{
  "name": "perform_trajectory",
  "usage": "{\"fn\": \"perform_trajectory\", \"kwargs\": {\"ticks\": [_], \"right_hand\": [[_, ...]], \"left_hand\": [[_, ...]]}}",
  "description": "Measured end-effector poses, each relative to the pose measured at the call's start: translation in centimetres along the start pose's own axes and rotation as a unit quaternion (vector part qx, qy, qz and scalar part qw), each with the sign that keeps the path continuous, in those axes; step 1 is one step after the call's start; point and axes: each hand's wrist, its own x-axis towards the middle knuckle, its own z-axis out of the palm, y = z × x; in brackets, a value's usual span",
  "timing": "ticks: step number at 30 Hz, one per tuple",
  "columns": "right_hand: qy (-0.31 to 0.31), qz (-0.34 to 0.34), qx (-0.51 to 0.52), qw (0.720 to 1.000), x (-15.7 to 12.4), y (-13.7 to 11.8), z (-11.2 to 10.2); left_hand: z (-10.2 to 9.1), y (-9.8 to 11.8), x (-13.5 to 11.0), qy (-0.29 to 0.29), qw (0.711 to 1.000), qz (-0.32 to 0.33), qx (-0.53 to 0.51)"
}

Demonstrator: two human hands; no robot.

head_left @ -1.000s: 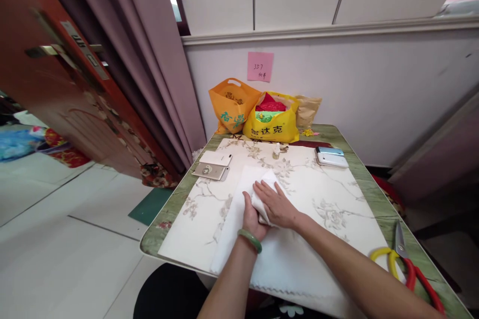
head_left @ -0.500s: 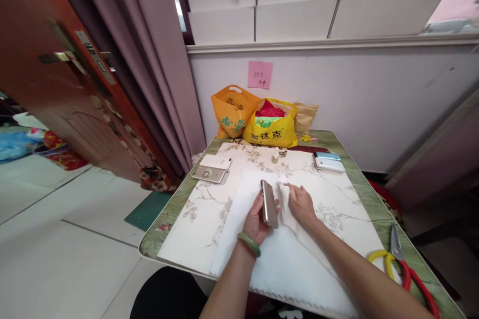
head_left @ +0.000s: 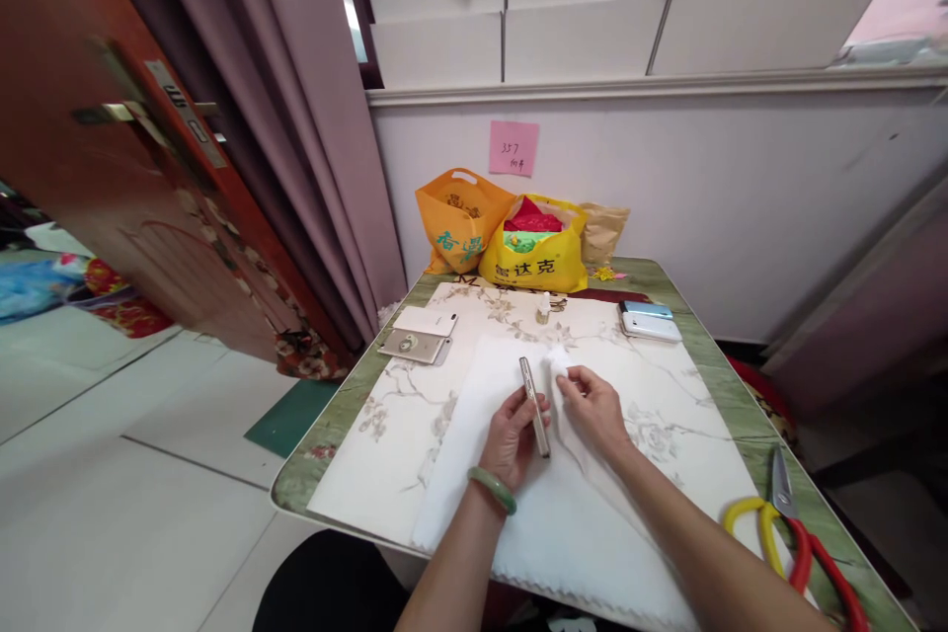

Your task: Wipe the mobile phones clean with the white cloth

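A smartphone (head_left: 534, 407) is gripped in my left hand (head_left: 511, 430), which wears a green bangle (head_left: 492, 491) at the wrist. The phone is turned edge-on, so its narrow side faces me. To its right, my right hand (head_left: 594, 407) pinches a raised fold of a white cloth (head_left: 489, 454), close to the phone but apart from it. The rest of the cloth lies spread over the table under both hands. Just beyond them stands a small clear bottle (head_left: 543, 309) with a white top.
Several phones (head_left: 415, 346) lie stacked on the left, and more phones (head_left: 650, 321) on the right. Scissors (head_left: 786, 513) with yellow and red handles rest at the right edge. An orange bag (head_left: 460, 217), a yellow bag (head_left: 534, 252) and a brown paper bag (head_left: 603, 232) stand at the back.
My left hand has rotated the phone from showing its broad face to edge-on. My right hand has shifted slightly left, lifting the cloth's fold nearer the phone.
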Motion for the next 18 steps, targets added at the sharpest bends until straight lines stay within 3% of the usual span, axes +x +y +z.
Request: {"fn": "perform_trajectory", "kwargs": {"ticks": [4,6,7,9,11,12,14,16,18], "right_hand": [[0.079,0.010,0.132,0.988,0.3,-2.4,-1.6],[0.062,-0.015,0.166,0.984,-0.6,-3.7,-1.8],[0.023,-0.035,0.164,0.985,-1.2,-4.2,-1.7],[-0.105,-0.101,0.114,0.983,-2.4,-4.8,-1.2],[-0.196,-0.193,0.019,0.961,-3.3,-4.6,-0.5],[-0.203,-0.240,-0.031,0.949,-3.5,-4.3,-0.1],[-0.156,-0.310,-0.109,0.931,-3.6,-3.5,0.5],[-0.112,-0.337,-0.150,0.923,-3.3,-2.6,1.0],[-0.107,-0.338,-0.163,0.921,-3.0,-1.9,1.3]], "left_hand": [[-0.2,0.0,0.2,0.012,1.000,-0.011,0.023],[-0.1,-0.2,0.2,0.013,1.000,-0.008,0.020],[0.0,-0.2,0.2,0.012,1.000,-0.002,0.018],[0.2,-0.4,0.2,0.012,1.000,0.016,0.011],[0.4,-0.5,0.2,0.014,1.000,0.028,0.002],[0.5,-0.5,0.2,0.015,0.999,0.030,-0.002],[0.6,-0.5,0.2,0.010,0.999,0.034,-0.004],[0.7,-0.4,0.2,0.000,0.999,0.037,-0.001],[0.7,-0.5,0.2,-0.004,0.999,0.041,-0.001]]}}
